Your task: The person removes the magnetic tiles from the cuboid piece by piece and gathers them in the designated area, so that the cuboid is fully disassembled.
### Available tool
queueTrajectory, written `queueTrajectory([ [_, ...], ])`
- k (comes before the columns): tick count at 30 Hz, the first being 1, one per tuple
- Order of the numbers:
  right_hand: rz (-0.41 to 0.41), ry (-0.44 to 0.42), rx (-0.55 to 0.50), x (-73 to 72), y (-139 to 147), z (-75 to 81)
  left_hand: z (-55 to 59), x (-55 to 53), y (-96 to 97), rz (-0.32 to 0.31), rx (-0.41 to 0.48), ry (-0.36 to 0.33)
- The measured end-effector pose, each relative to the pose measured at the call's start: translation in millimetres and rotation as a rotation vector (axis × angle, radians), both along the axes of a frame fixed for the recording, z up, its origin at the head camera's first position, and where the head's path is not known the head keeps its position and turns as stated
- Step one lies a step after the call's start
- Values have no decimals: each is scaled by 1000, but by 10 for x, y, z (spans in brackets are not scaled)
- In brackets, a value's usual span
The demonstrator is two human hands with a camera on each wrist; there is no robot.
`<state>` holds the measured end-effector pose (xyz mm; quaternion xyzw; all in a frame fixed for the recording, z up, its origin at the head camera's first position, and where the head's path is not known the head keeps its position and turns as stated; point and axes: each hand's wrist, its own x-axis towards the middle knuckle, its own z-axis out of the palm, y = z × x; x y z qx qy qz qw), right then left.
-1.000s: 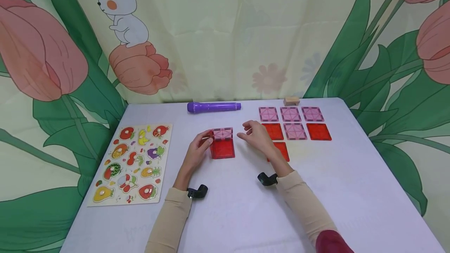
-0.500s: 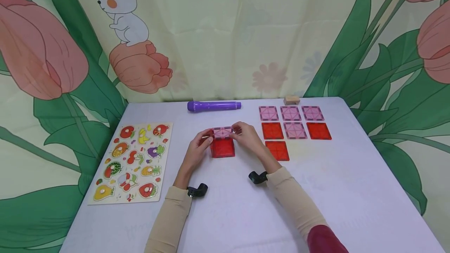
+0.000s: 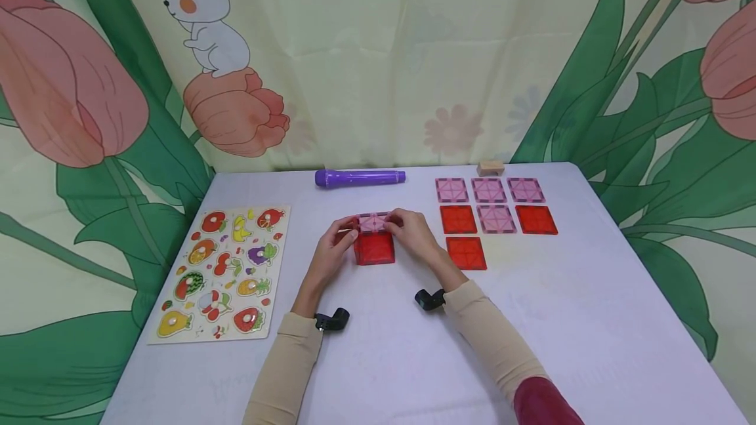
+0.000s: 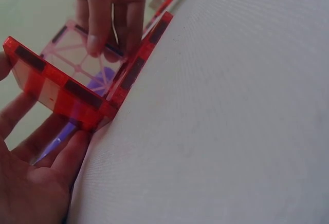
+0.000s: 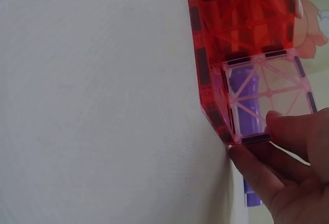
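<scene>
Near the middle of the table, a red magnetic tile [image 3: 376,250] lies flat. A pink magnetic tile [image 5: 275,75] stands upright along its far edge. Another red tile [image 4: 54,82] stands on the left side, meeting the pink one at a corner. My left hand [image 3: 328,253] holds this standing red tile, fingers against its outer face and thumb at its upper edge. With thumb and fingers, my right hand [image 3: 413,236] pinches the pink tile by its right edge. The right fingertips partly cover that edge.
To the right lie pink tiles [image 3: 451,190] and red tiles [image 3: 466,253] in rows, with a wooden block [image 3: 490,168] behind them. A purple toy microphone [image 3: 360,178] lies at the back. A fruit puzzle board [image 3: 277,281] lies at the left. A printed curtain [image 3: 366,71] hangs behind.
My right hand has moved left from beside the loose tiles to the standing pink tile and now pinches its right edge. The left hand has stayed at the red tile.
</scene>
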<state>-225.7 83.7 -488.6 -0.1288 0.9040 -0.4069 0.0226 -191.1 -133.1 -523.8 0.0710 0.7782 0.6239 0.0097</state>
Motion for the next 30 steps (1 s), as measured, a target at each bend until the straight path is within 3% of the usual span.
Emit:
queueTrajectory([
  [11, -19, 9, -8, -5, -8, -20, 59, -7, 2, -17, -51, -52],
  [30, -59, 28, -31, -22, -32, -56, -3, 5, -4, 14, -23, -8],
])
